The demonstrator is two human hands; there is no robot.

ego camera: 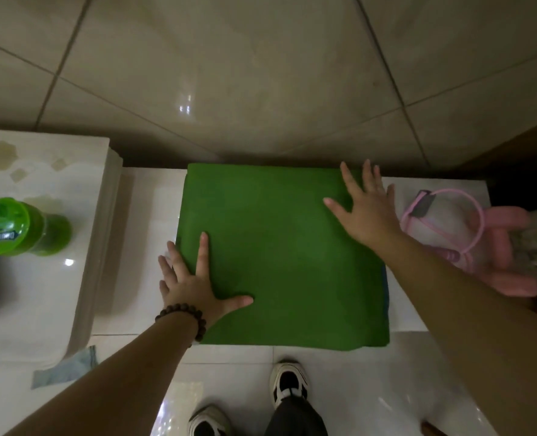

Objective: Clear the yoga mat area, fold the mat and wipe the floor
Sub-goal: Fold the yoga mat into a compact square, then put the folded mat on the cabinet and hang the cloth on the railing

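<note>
The green yoga mat lies folded into a flat square on a white tiled ledge in front of me. My left hand, with a bead bracelet on its wrist, rests flat on the mat's near left edge with fingers spread. My right hand lies flat on the mat's far right corner, fingers apart. Neither hand grips anything.
A green bottle stands on a raised white block to the left. Pink dumbbells and a pink resistance band lie to the right of the mat. A blue-grey cloth lies on the floor at lower left. My shoes are below the ledge.
</note>
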